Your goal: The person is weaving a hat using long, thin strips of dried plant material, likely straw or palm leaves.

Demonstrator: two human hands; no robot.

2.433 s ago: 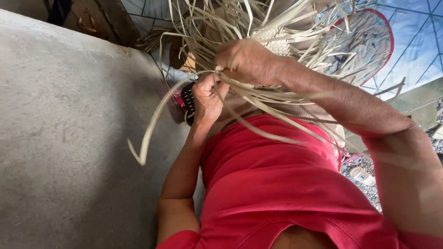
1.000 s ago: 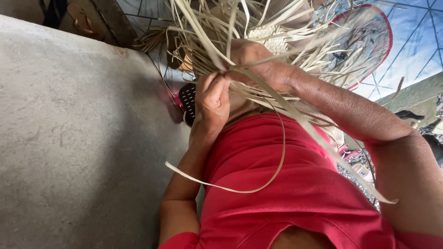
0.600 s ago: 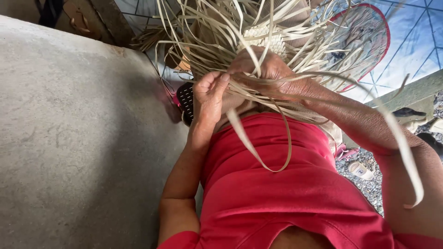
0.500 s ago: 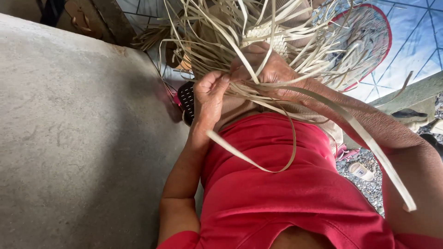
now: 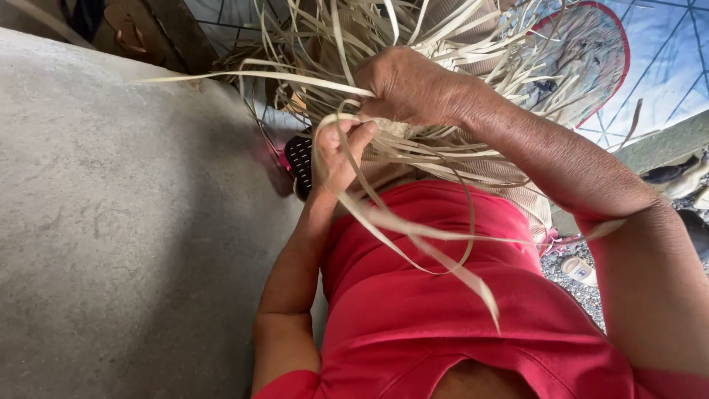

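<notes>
Head view: the right hand (image 5: 413,89) sits high in the middle of the frame, knuckles toward the camera, its fingers clenched around a bunch of pale straw strips (image 5: 413,44) that fan out above and behind it. Just below and to the left, touching the same bunch, the left hand (image 5: 336,151) is raised with its palm turned inward; its fingers (image 5: 358,137) curl around a few of the strips, thumb and forefinger pinching them near the right hand's grip. Several long strips trail down from between the two hands, looping across the red shirt (image 5: 443,295) and ending in a loose flat tip over the chest. One strip juts out sideways to the left, over the grey concrete floor (image 5: 133,222) that fills the left half of the frame. Behind the left wrist lies a black perforated sandal with pink trim (image 5: 298,159), partly hidden. At upper right, behind the straw, stands a round red-rimmed fan (image 5: 591,59) against a blue tarp. A small cup (image 5: 577,270) lies on gravel at the right, below the right forearm.
</notes>
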